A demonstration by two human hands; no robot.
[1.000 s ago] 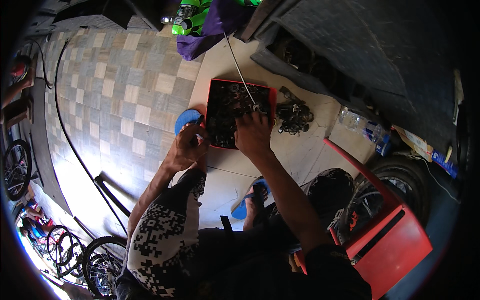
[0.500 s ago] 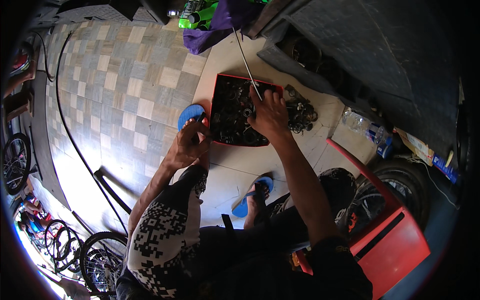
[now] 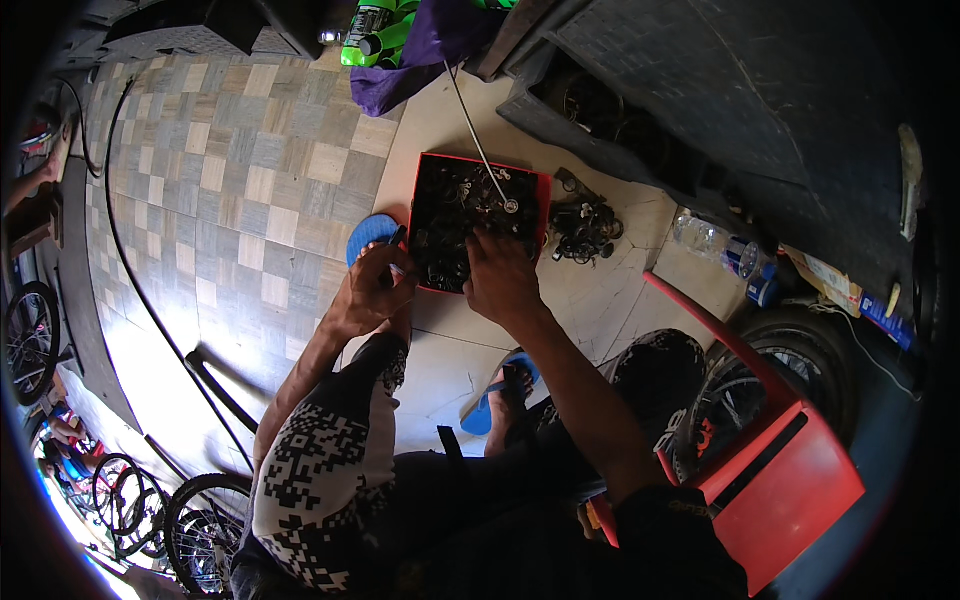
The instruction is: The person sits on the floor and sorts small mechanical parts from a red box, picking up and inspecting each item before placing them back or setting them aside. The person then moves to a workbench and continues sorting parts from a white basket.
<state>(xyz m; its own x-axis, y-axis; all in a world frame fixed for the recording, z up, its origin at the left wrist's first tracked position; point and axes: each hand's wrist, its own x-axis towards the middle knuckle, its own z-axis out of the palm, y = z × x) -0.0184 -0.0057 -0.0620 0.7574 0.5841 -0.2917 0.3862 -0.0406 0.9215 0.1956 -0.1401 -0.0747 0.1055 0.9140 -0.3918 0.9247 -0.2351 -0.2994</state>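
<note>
A shallow red-edged box full of small dark metal parts lies on the floor in front of me. My right hand reaches over its near edge, fingers bent down onto the parts, apparently apart; their tips are lost among the dark pieces. Just left of the box, my left hand is closed round a small black part, whose end sticks up past the fingers. A thin metal rod slants into the box, its ringed lower end resting on the parts beyond my right hand.
More dark parts are heaped right of the box. A purple cloth and green bottles are at the far side. Clear plastic bottles, a wheel and a red plastic chair stand on the right. A black cable crosses the left.
My right hand has come off the rod and moved nearer, down onto the parts. The rod's ringed end now shows in the box. My left hand keeps its grip.
</note>
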